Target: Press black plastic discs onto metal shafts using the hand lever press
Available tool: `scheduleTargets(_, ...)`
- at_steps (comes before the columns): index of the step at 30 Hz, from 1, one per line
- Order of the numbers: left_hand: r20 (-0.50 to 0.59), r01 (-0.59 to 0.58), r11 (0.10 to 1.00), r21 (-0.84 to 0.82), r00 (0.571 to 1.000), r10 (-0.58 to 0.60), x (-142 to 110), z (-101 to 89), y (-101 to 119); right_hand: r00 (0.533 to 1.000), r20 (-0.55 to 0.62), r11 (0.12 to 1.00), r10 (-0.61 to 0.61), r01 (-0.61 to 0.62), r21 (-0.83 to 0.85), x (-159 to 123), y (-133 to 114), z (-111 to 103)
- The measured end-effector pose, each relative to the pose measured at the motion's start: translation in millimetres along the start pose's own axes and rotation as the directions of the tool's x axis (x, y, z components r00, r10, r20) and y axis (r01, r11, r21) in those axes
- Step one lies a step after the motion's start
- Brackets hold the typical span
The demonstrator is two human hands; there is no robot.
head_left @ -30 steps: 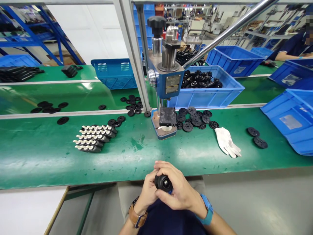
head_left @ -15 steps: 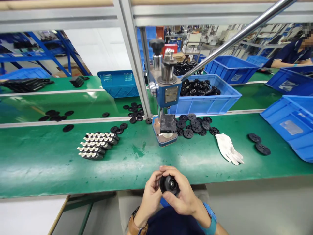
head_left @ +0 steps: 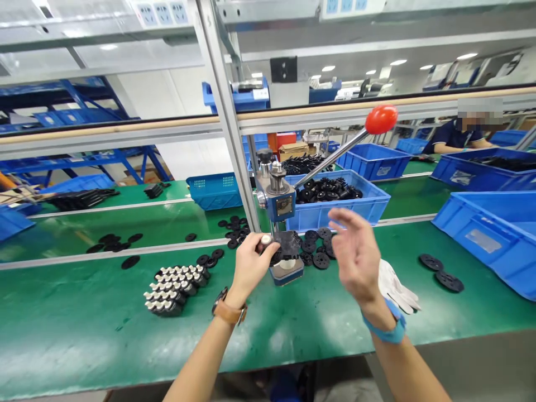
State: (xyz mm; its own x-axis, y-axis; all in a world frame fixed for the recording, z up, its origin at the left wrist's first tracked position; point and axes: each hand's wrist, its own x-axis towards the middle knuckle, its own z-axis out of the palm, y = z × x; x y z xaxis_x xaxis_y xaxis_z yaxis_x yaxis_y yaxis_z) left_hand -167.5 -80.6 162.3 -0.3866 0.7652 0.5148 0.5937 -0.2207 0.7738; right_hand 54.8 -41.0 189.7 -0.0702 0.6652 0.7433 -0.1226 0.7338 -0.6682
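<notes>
My left hand [head_left: 251, 263] is closed around a black plastic part with a white tip [head_left: 267, 240], just left of the black block [head_left: 287, 244] on the hand press [head_left: 281, 204]. Fingers hide much of that part, and I cannot tell whether it touches the press. Raised to the right of the press, my right hand [head_left: 355, 254] is empty, its fingers stretched and slightly blurred. The press lever ends in a red knob [head_left: 381, 119], up and to the right of that hand. Black discs [head_left: 321, 260] lie between the press and my right hand.
Rows of black parts with white tops [head_left: 176, 290] stand at left. A white glove [head_left: 396, 287] lies partly behind my right wrist. Behind the press is a blue bin [head_left: 368, 204] of black parts; another blue bin [head_left: 494, 234] stands at right. An aluminium post [head_left: 230, 111] rises beside the press.
Both hands have moved forward from the table's front edge. My left carries the black part to the press; my right has let go and risen to the right. The view has tilted up.
</notes>
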Motion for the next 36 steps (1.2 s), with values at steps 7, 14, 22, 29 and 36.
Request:
scheduleTargets(7, 0.111, 0.027, 0.995, -0.092, 0.994, -0.016, 34.2, 38.9, -15.0, 0.958, -0.242, 0.957, -0.154, 0.205, 0.204, 151.0, -40.0, 11.3)
scheduleTargets(14, 0.175, 0.096, 0.975, -0.200, 0.983, -0.061, 33.2, 43.6, -20.5, 0.988, -0.151, 0.869, -0.040, 0.109, 0.483, 174.7, -36.2, 9.1)
scheduleTargets(22, 0.183, 0.125, 0.964, -0.234, 0.980, -0.082, 32.5, 43.0, -18.1, 0.964, -0.261, 0.838, -0.044, 0.177, 0.516, 104.5, -36.4, -3.4)
scheduleTargets(29, 0.191, 0.133, 0.964, -0.229, 0.978, -0.089, 31.7, 42.7, -18.3, 0.969, -0.234, 0.824, -0.081, 0.197, 0.531, 75.1, -21.9, -8.3)
scheduleTargets(36, 0.192, 0.134, 0.969, -0.205, 0.977, -0.094, 29.2, 43.7, -23.7, 0.976, -0.210, 0.839, -0.055, 0.159, 0.520, 27.9, 1.4, -12.6)
